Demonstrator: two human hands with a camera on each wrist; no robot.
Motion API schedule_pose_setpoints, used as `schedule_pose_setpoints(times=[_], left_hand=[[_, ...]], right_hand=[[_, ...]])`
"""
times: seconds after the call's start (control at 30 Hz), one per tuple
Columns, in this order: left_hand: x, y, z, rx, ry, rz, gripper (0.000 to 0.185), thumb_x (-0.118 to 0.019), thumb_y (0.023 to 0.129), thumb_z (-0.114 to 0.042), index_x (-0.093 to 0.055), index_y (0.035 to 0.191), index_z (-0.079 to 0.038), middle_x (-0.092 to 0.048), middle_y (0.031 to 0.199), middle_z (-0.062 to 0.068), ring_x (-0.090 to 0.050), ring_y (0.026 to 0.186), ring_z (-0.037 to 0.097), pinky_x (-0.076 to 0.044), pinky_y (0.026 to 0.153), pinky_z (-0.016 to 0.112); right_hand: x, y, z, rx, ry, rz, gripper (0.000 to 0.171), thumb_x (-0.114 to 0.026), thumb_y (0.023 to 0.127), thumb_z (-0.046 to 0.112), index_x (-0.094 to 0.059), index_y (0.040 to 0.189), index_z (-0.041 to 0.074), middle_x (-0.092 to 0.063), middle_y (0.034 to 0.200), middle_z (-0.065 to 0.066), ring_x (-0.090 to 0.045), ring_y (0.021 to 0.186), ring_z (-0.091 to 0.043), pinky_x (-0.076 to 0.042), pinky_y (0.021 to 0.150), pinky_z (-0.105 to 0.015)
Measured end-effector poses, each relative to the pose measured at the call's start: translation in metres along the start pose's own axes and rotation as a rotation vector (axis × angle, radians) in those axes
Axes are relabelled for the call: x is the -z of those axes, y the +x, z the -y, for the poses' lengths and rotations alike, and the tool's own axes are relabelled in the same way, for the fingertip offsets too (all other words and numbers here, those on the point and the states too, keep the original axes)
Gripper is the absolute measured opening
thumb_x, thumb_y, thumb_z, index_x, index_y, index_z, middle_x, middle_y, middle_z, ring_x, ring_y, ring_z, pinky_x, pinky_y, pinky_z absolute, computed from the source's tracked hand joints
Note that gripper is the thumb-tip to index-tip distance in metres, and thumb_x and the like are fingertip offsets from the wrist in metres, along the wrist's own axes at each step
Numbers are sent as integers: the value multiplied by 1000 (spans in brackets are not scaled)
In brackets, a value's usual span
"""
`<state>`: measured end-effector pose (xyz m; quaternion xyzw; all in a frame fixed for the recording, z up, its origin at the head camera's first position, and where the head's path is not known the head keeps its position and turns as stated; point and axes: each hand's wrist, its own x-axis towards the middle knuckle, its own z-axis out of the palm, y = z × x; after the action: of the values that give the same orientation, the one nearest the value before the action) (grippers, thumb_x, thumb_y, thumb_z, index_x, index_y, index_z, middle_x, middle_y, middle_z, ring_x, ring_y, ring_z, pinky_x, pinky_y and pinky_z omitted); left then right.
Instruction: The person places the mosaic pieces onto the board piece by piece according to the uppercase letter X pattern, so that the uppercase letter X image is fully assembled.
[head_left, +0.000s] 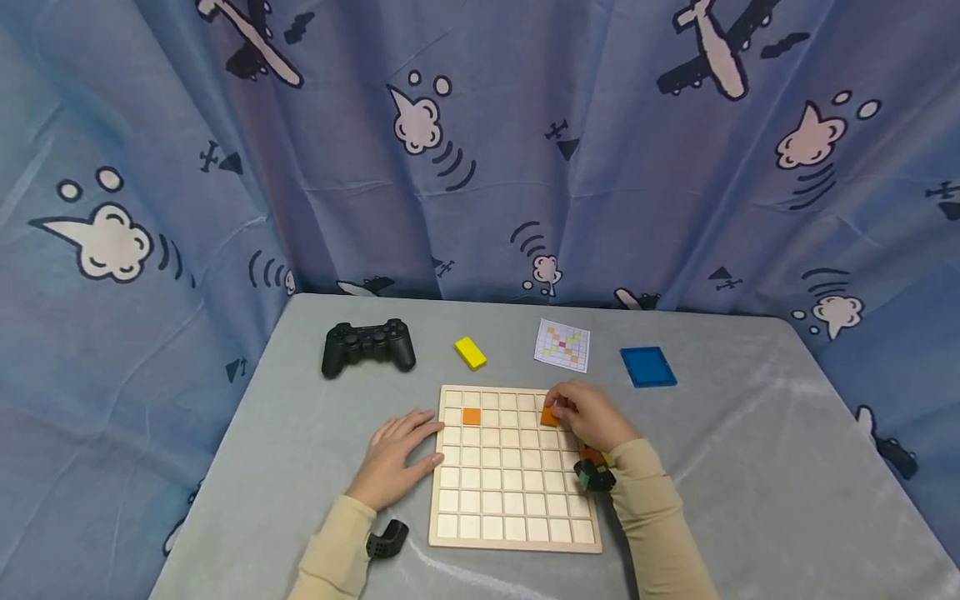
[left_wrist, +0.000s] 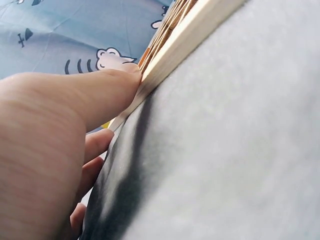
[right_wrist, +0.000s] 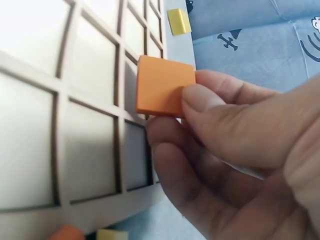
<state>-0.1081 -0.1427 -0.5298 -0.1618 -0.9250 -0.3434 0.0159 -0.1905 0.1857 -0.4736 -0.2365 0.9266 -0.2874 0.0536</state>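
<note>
- fingers (right_wrist: 210, 97) of the right hand (head_left: 592, 414) pinch an orange square tile (right_wrist: 164, 86), thumb on top, holding it just above a cell near the top right corner of the wooden grid board (head_left: 517, 533).
- left hand (head_left: 396, 458) lies flat and relaxed on the table, holding nothing; its fingertips (left_wrist: 125, 80) press against the board's left edge.
- one orange tile (head_left: 472, 416) already sits in a cell of the second row, near the left side; every other cell in view looks bare wood, so the filling seems barely begun, with the held tile as the second piece.
- a small pattern card (head_left: 562, 344) lies beyond the board, between a yellow block (head_left: 470, 352) and a blue lid-like tray (head_left: 648, 367); a black game controller (head_left: 368, 344) sits further left.
- loose tiles, orange and yellowish, show by the board's near right edge under the right wrist.
- grey table (head_left: 787, 467) has open room on both sides of the board; a blue curtain closes off the far edge.
</note>
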Motion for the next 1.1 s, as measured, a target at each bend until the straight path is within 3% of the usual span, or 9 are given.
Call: schedule_pose_setpoints(times=[0.43, 0.93, 1.1], left_hand=[[-2, 0, 1, -10, 8, -9, 47, -62, 91, -41, -57, 134, -23, -46, 146, 0, -33, 141, 24, -17, 117, 48], [-3, 1, 0, -43, 9, -44, 46, -66, 89, -36, -59, 131, -19, -49, 144, 4, -37, 138, 27, -19, 115, 52], [-1, 1, -1, -18, 9, -26, 47, -65, 90, -38, -58, 133, -21, -48, 145, 2, -35, 140, 26, -18, 116, 50]], right_hand=[[-4, 0, 4, -9, 1, 24, 16, -63, 88, -5, -64, 92, 10, -57, 83, 1, -51, 76, -14, -51, 70, -28], [-6, -1, 5, -93, -16, 32, 10, -63, 90, 0, -60, 90, 9, -56, 85, -2, -52, 77, -17, -51, 72, -31], [-5, -1, 7, -98, -24, 29, 10, -62, 90, 0, -60, 90, 9, -56, 85, -1, -51, 76, -16, -50, 71, -30]])
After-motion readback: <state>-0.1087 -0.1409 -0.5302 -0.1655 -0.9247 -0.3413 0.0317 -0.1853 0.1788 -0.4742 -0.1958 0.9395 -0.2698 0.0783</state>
